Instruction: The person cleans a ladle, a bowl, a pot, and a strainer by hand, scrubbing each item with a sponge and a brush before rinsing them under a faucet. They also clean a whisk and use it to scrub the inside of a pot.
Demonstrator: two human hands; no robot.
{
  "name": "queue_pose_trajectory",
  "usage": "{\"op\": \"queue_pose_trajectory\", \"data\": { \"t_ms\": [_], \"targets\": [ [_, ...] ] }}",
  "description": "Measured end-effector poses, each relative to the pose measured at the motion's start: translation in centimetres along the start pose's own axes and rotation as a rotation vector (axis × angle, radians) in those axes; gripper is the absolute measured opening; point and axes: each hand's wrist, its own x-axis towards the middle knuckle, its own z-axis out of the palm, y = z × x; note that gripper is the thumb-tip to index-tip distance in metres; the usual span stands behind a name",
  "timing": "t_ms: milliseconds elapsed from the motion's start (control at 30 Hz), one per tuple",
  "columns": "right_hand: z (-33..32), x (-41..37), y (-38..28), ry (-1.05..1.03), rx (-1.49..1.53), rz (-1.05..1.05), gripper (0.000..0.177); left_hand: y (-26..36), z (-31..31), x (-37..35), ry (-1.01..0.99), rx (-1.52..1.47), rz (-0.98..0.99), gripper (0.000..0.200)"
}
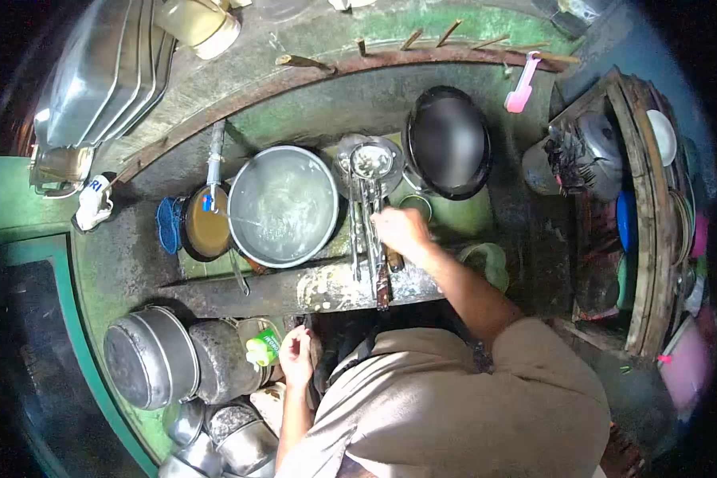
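My right hand (404,233) is over the counter, its fingers closed at the handles of several long metal ladles (372,162). These lie side by side, heads away from me and handles over the front ledge. Which handle the fingers grip is hard to tell. Lower down, my left hand (297,358) hovers near the ledge with its fingers curled together; what they hold, if anything, is too small to make out. A large metal basin (285,207) of water stands left of the ladles. Behind my right hand are a black wok (448,143) and a small round cup (415,209).
A tap (213,179) runs into the basin, beside a pan of brownish liquid (207,225). Big pots (150,357) and a green-labelled packet (264,349) are at lower left. A wooden rack (641,215) stands at right. Pegs (303,61) stick out of the back wall.
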Motion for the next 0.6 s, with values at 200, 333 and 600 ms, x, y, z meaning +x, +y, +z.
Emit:
{"op": "queue_pose_trajectory", "data": {
  "t_ms": [200,333,600],
  "targets": [
    [-11.2,3.3,-5.1,0.148,-0.879,0.422,0.039,0.8,1.4,2.4,-0.064,-0.024,0.096,0.021],
    [-12.2,3.5,-3.7,0.387,-0.586,0.186,0.011,4.4,3.8,2.1,-0.048,-0.042,0.15,0.023],
    [-13.3,-1.9,-11.2,0.753,0.414,0.259,0.017,10.4,9.1,-1.4,-0.145,-0.364,0.231,0.028]
  ]
}}
